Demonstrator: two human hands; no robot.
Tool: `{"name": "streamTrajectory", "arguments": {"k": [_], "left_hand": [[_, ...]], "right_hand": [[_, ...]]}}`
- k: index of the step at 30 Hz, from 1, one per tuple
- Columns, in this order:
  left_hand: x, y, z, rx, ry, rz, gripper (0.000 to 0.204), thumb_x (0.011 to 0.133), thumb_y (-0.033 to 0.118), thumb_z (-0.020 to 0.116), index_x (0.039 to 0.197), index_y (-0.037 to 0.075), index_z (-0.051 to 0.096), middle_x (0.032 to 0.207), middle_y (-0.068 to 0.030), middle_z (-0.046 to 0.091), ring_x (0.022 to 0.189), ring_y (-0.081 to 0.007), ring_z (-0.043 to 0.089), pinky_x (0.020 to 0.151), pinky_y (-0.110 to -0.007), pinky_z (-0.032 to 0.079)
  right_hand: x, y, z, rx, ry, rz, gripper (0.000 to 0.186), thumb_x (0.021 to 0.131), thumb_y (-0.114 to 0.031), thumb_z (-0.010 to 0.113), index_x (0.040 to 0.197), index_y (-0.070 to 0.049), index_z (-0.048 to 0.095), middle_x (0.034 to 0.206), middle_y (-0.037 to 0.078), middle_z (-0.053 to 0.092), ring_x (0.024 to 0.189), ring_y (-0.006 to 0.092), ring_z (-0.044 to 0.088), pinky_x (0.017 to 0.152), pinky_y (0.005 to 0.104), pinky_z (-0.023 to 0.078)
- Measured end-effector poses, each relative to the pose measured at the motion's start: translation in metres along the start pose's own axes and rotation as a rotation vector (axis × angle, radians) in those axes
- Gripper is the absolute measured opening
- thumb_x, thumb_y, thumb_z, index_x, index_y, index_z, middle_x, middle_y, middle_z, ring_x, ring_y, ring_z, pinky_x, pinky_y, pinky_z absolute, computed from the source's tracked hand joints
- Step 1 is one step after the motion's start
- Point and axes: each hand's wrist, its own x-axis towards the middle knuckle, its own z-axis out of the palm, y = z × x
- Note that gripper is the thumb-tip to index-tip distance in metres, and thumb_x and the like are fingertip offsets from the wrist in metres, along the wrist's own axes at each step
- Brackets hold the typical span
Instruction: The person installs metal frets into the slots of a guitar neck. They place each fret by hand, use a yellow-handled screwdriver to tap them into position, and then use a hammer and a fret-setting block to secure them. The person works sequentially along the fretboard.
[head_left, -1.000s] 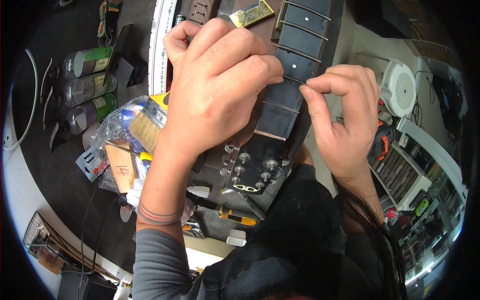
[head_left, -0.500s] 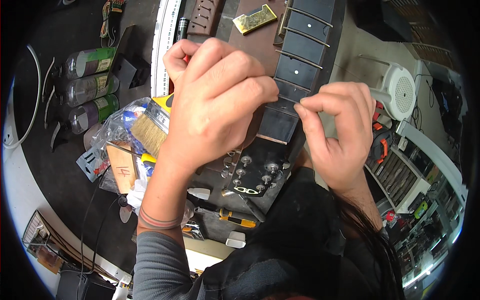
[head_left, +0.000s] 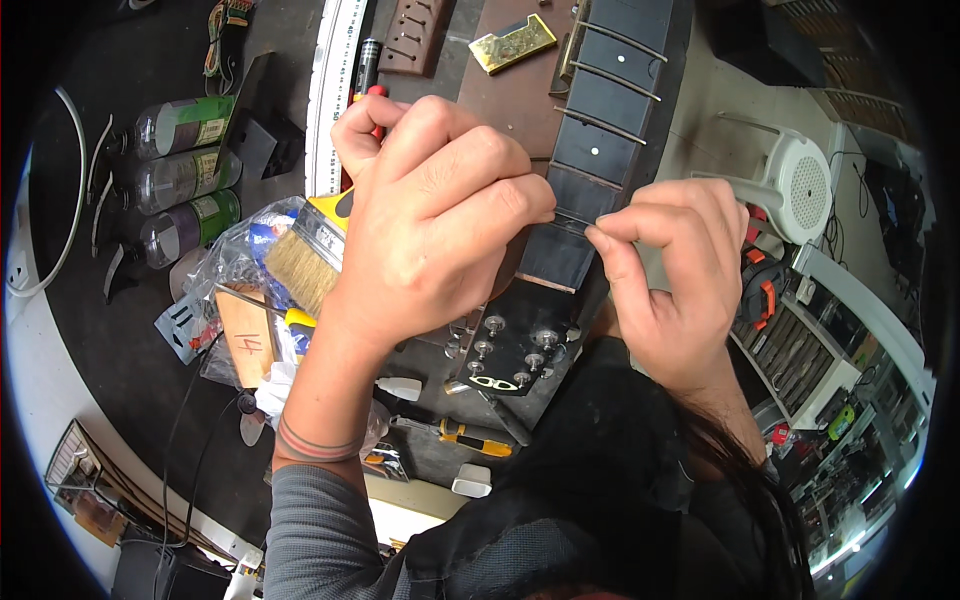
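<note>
A dark guitar neck [head_left: 590, 192] lies across the bench, its headstock [head_left: 508, 345] fitted with several metal tuners and pointing toward me. Curved metal frets [head_left: 610, 123] cross the fingerboard farther up, some with ends sticking out past its edges. My left hand [head_left: 440, 200] is closed just left of the neck, fingertips by the board's edge near the headstock. On the opposite edge, my right hand [head_left: 680, 265] pinches thumb against forefinger. Between the two sets of fingertips runs a thin fret wire [head_left: 572, 222], low over the fingerboard. My left fingertips are partly hidden behind the knuckles.
Left of my hand lie a bristle brush [head_left: 305, 265], a white ruler [head_left: 330, 120] and several spray bottles [head_left: 185, 175]. A yellow-handled tool [head_left: 475, 438] sits below the headstock. Beyond the neck are a gold-edged block [head_left: 513, 43] and a drilled brown block [head_left: 408, 35]. A white stool [head_left: 800, 185] stands right.
Both hands have moved slightly down toward the headstock, the right one also a little left. The view has shifted a bit, and the left hand uncovers more of a red-tipped item by the ruler.
</note>
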Motion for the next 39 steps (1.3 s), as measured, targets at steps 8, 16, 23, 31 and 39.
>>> {"name": "streamTrajectory", "arguments": {"k": [8, 16, 23, 31, 39], "left_hand": [[0.009, -0.012, 0.009, 0.065, 0.068, 0.026, 0.024, 0.072, 0.011, 0.087, 0.094, 0.015, 0.079, 0.096, 0.0019, 0.072, 0.092, -0.0239, 0.065, 0.091, -0.043, 0.038], [-0.017, 0.049, -0.038, 0.005, -0.059, -0.125, 0.028, 0.072, 0.011, 0.092, 0.097, 0.014, 0.08, 0.097, 0.0008, 0.071, 0.096, -0.0259, 0.067, 0.092, -0.045, 0.038], [-0.108, 0.113, -0.064, -0.096, 0.25, -0.574, 0.031, 0.086, -0.003, 0.088, 0.113, 0.006, 0.076, 0.106, -0.0093, 0.071, 0.096, -0.0287, 0.068, 0.088, -0.042, 0.049], [-0.196, 0.265, -0.027, -0.418, 0.118, -1.348, 0.007, 0.101, 0.001, 0.074, 0.107, 0.001, 0.07, 0.1, -0.0136, 0.068, 0.092, -0.0285, 0.071, 0.082, -0.037, 0.056], [-0.13, 0.184, -0.025, 0.174, 0.452, -1.015, 0.011, 0.1, 0.002, 0.073, 0.111, 0.002, 0.071, 0.104, -0.0163, 0.071, 0.098, -0.0359, 0.072, 0.086, -0.043, 0.057]], "right_hand": [[0.013, 0.014, 0.008, -0.042, 0.081, -0.054, 0.024, 0.083, -0.005, 0.088, 0.101, -0.013, 0.075, 0.099, 0.002, 0.07, 0.094, 0.0267, 0.063, 0.086, 0.0423, 0.04], [-0.017, -0.027, -0.025, 0.124, -0.094, 0.047, 0.024, 0.081, -0.004, 0.089, 0.097, -0.014, 0.076, 0.099, 0.002, 0.07, 0.092, 0.0279, 0.063, 0.084, 0.0422, 0.04], [-0.089, 0.005, -0.054, 0.644, -0.019, 0.833, 0.009, 0.103, -0.007, 0.077, 0.111, -0.005, 0.072, 0.108, 0.003, 0.071, 0.099, 0.014, 0.062, 0.095, 0.0317, 0.047], [-0.106, 0.045, -0.018, 0.792, -0.29, 1.008, 0.02, 0.108, -0.018, 0.074, 0.121, -0.003, 0.073, 0.106, -0.001, 0.07, 0.099, 0.0084, 0.059, 0.091, 0.0268, 0.043], [-0.093, 0.053, 0.015, 0.783, -0.523, 0.741, 0.031, 0.109, -0.013, 0.072, 0.135, 0.003, 0.074, 0.118, 0.005, 0.078, 0.108, 0.0124, 0.068, 0.099, 0.0296, 0.052]]}}
